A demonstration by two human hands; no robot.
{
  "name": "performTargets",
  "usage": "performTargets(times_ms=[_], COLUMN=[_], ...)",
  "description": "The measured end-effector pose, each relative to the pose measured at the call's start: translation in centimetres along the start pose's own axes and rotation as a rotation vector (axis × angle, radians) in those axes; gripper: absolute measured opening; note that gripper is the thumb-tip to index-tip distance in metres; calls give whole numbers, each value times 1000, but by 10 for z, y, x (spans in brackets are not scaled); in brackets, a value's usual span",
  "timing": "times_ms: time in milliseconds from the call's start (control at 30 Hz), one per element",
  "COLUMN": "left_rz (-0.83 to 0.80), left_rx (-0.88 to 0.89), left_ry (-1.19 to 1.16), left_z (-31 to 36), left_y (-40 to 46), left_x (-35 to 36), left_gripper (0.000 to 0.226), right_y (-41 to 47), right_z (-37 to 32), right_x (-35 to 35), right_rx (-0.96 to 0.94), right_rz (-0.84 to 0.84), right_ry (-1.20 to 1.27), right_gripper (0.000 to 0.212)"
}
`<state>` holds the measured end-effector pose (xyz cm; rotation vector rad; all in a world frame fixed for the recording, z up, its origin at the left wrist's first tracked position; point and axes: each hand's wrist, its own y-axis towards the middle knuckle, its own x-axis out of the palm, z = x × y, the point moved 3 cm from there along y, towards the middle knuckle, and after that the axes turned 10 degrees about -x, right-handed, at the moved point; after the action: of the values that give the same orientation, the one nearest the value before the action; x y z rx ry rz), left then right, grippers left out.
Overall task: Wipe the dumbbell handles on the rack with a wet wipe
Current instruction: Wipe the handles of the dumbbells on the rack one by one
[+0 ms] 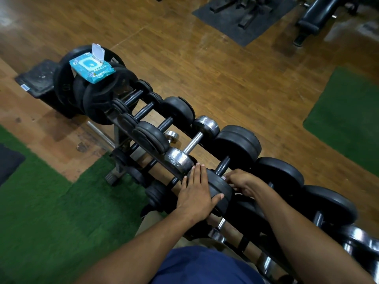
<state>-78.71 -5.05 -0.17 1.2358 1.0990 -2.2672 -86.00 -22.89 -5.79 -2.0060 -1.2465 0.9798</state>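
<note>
Flat-fingered, left hand [196, 193] rests on a black dumbbell [220, 189] on the rack [127, 128]; right hand [242, 182] curls at its handle [222, 166], wipe hidden. Beyond, an open wipes pack [91, 67], writing unreadable, tops weight plates [96, 99].

bare forearms, no sleeves showing; a blue shirt [207, 265] and khaki trousers [150, 221] below.

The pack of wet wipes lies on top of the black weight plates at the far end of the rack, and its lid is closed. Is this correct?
Not quite: the head view shows the lid flipped open and standing up. The rest holds: the wet wipes pack lies on top of the black weight plates at the far end of the rack.
</note>
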Motion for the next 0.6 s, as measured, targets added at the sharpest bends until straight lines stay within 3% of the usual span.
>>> performTargets(times_ms=[433, 600], left_rz=[6, -5], left_rx=[2, -2], left_ry=[15, 22], left_z=[0, 0], left_y=[0, 1], left_x=[0, -1], left_gripper=[106, 106], right_y=[3, 19], right_z=[-3, 6], right_x=[7, -17], right_rx=[15, -30], right_rz=[40, 350], right_ry=[263, 654], right_gripper=[24, 22])
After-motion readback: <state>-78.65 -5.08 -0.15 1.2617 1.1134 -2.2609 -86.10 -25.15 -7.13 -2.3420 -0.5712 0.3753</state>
